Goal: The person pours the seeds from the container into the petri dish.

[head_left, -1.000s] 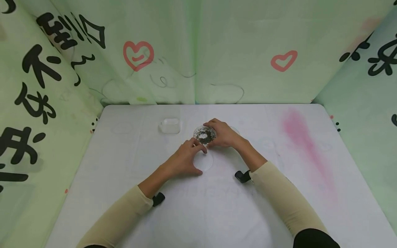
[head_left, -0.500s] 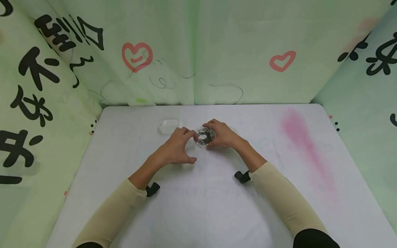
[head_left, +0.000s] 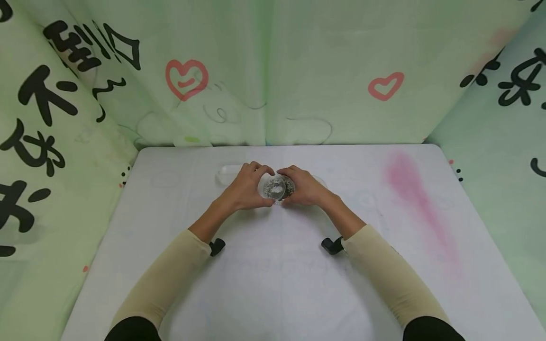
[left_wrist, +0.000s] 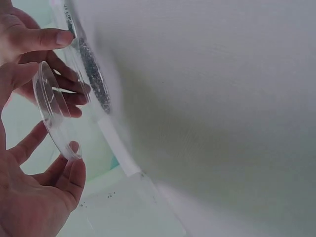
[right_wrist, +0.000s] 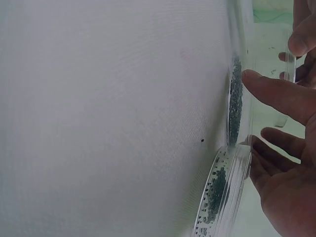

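My left hand [head_left: 245, 189] holds a clear round petri dish lid [left_wrist: 53, 121] by its edge, thumb on one side and fingers on the other. In the left wrist view the lid is tilted and apart from the dish. A clear petri dish [head_left: 291, 186] with dark granules sits on the table, and the lid overlaps it in the head view. My right hand [head_left: 308, 188] grips this dish from the right, thumb at the near side and fingers at the far side. Beside it, a second dish [right_wrist: 217, 192] of dark granules shows in the right wrist view.
A clear plastic box [head_left: 227, 174] stands at the back left of the white table [head_left: 273, 284], partly behind my left hand. Green curtains [head_left: 324, 71] with writing and hearts enclose the back and sides. One dark speck [right_wrist: 202, 140] lies on the cloth.
My left hand has carried the lid from in front of the granule dish, out to the left, then up and over toward the dish. My right hand has stayed at the dish.
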